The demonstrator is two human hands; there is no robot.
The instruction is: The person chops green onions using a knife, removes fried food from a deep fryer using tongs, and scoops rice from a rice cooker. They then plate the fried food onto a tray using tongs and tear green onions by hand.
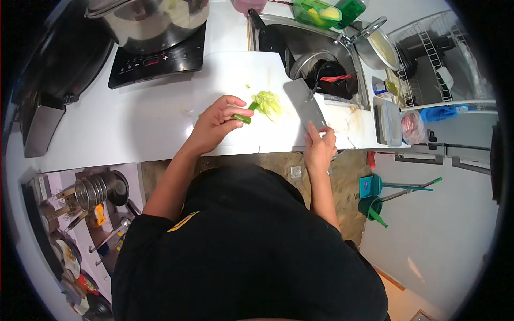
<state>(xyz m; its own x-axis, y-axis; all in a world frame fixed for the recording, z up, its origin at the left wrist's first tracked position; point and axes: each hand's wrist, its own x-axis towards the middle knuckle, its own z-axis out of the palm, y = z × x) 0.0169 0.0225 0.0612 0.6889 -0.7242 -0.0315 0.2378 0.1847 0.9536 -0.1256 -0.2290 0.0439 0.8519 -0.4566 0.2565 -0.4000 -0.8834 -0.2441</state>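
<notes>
My left hand is raised over the white cutting board, its fingers curled around a short green vegetable piece, perhaps a green pepper. Another green piece shows just beyond my fingertips; whether they touch it I cannot tell. Beside it lies a small heap of pale green slices. In my right hand is a cleaver, its broad grey blade pointing away from me, to the right of the heap. The handle is mostly hidden by my fingers.
A large steel pot stands on a black induction cooker at the back left. Behind the cleaver is a sink with dark pans and a faucet. Food containers sit at the right counter end.
</notes>
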